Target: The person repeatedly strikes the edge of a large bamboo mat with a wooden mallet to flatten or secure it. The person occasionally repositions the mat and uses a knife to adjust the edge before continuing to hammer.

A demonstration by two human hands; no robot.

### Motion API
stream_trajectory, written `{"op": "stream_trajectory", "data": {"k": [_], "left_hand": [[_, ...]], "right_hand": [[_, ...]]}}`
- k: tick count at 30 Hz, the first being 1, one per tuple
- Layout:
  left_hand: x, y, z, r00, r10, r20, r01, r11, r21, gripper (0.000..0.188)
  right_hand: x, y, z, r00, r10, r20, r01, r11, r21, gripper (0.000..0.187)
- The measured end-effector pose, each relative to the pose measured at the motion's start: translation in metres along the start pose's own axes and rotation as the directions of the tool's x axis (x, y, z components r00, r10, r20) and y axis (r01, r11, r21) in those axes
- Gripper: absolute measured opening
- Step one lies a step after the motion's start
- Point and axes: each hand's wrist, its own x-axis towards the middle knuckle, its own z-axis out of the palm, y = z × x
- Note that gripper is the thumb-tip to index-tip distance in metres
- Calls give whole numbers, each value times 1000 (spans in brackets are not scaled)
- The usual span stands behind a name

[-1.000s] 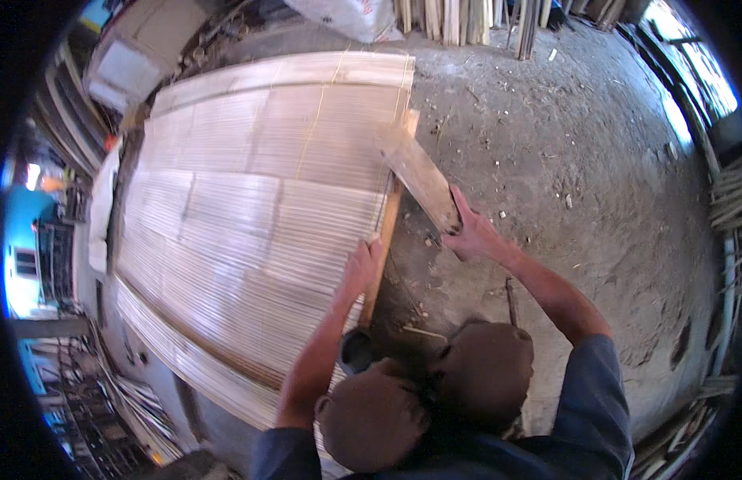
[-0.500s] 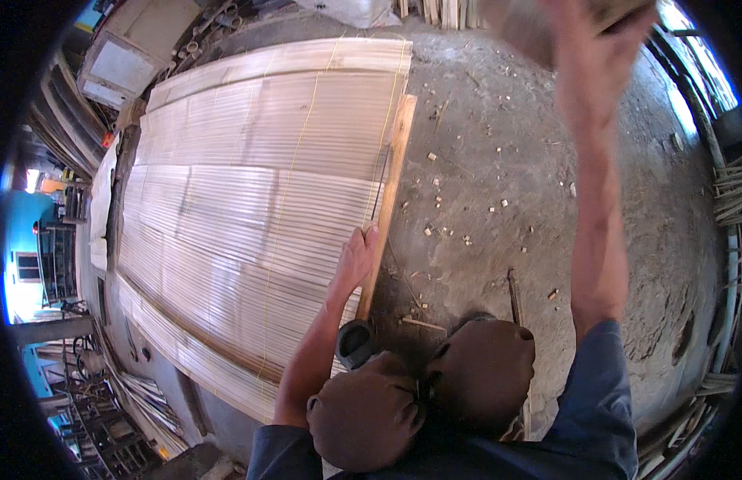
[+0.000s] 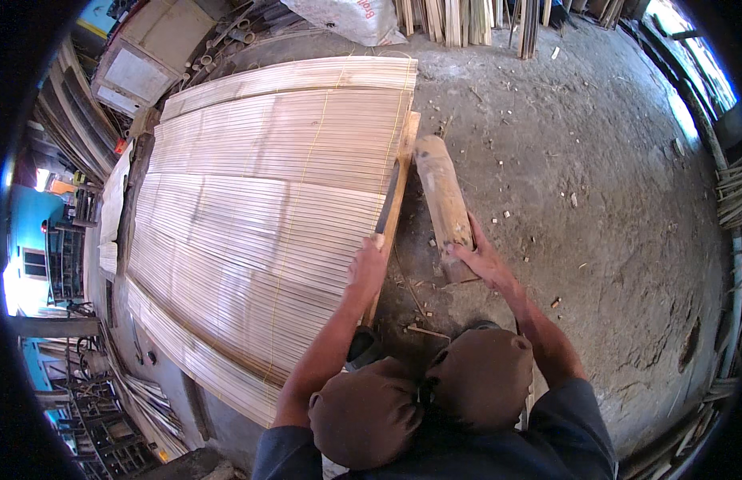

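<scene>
A large blind of thin pale slats (image 3: 227,228), tied with yellow cords, lies spread on the left. Its right edge rests by a long wooden board (image 3: 405,164). My left hand (image 3: 365,270) is closed around the short wooden handle of a knife (image 3: 388,205), whose dark blade lies lengthwise along that edge. To the right of the board, my right hand (image 3: 488,262) grips the near end of a thick, rounded wooden block (image 3: 441,182). The block slants away from me, its far end close to the board.
Small wood offcuts (image 3: 506,214) litter the concrete floor (image 3: 611,240) on the right. Bundled slats (image 3: 451,22) and a white sack (image 3: 351,18) stand at the back. A wooden cabinet (image 3: 151,52) is at the far left. My knees (image 3: 479,376) are close in front.
My right hand has swung the wooden block down from the upper right to beside the board. My left hand stays on the knife at the blind's edge, with the blade showing more broadly.
</scene>
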Motion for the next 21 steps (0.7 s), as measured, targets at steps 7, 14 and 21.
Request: {"op": "stream_trajectory", "data": {"k": [7, 14, 21], "left_hand": [[0, -10, -5, 1000, -7, -24, 4, 994, -110, 56], [-6, -17, -12, 993, 115, -33, -119, 976, -184, 58], [-5, -50, -3, 940, 339, -34, -340, 940, -31, 34]], "right_hand": [[-24, 6, 15, 974, 225, -42, -214, 962, 171, 106], [-21, -51, 3, 991, 23, -130, -28, 999, -39, 104], [18, -289, -15, 434, -847, -306, 627, 528, -573, 96]]}}
